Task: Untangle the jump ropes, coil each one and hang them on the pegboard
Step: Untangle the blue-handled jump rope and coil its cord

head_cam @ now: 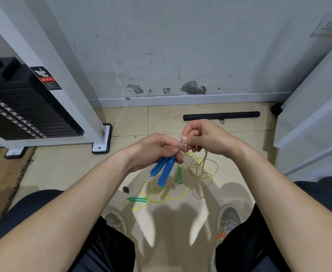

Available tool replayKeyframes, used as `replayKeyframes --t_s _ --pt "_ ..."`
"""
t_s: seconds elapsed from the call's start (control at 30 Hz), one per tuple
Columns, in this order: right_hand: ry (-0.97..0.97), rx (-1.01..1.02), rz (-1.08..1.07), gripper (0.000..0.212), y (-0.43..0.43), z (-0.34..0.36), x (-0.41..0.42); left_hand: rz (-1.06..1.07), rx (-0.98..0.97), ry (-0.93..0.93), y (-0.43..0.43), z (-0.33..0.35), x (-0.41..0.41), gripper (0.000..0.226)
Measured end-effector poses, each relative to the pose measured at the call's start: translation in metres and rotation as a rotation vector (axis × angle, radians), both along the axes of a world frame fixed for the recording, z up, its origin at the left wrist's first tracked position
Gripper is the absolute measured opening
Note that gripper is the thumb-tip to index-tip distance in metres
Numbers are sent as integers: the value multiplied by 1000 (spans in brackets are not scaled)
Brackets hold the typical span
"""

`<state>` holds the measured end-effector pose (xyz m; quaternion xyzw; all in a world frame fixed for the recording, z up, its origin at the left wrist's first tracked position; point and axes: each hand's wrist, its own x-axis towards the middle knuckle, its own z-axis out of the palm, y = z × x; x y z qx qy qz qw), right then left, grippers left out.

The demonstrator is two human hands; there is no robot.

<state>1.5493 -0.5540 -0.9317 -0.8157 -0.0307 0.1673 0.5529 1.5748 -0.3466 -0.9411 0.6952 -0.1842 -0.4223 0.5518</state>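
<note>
Grips two blue handles (164, 170) in the left hand (157, 148); pinches a loop of clear rope (181, 144) with the right hand (202, 138) just beside. Lets it hang, tangled with yellow rope (206, 178) and green handles (137, 199) on tiled floor (63, 169).

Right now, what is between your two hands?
A short loop of clear rope bridges left hand and right hand, both pinching it; the head view shows it.

Beige tiled floor (63, 163). A tangled yellow jump rope (161, 195) with a green handle (137, 199) lies on it. Beyond the rope lies a black bar (220, 116), just left of it a dark clump (125, 189), and far left of it a brown mat (0, 177).
</note>
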Motion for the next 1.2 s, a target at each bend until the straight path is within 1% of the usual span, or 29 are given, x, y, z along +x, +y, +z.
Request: replayKeyframes --t_s 0.03,0.13,0.2,0.27,0.37,0.47,0.57,0.63,0.7,0.73,0.8,0.83,0.87,1.1,1.2 --pt "15 -3 5 14 -1 -1 0 -15 -7 5 0 -1 0 22" --pt "18 16 8 14 -4 -2 1 -34 -22 46 -1 3 -2 27" --pt "-5 27 26 14 -3 -2 0 -14 -32 124 -1 6 -3 31" --pt "-27 35 41 14 0 -2 -1 15 -36 184 -2 8 -4 40" --pt "-74 -22 17 16 2 -3 -1 35 -53 145 -3 6 -7 43" --pt "-57 -42 -20 21 1 -2 -2 31 -20 79 -4 4 -9 44" --pt "-12 53 27 12 -9 2 -1 18 -21 64 -1 5 -6 46" --pt "4 -6 76 4 -16 4 -1 3 -37 75 3 5 -3 41" --pt "-3 -137 85 21 -18 3 -1 -24 -52 76 6 3 0 37" --pt "2 -163 71 26 -18 2 -2 -37 -54 78 6 3 1 36" --pt "4 -148 57 30 -14 0 -2 -32 -60 104 5 2 0 26" --pt "1 -140 57 30 -11 0 -2 -21 -76 124 5 3 0 25" --pt "-6 -138 57 31 -9 -1 -2 -7 -88 146 4 3 0 30" --pt "-46 -96 -57 27 -4 -4 -2 -42 -70 102 -1 0 -5 31" --pt "-60 -69 -214 34 0 -11 -1 33 -129 84 -1 0 -6 42"
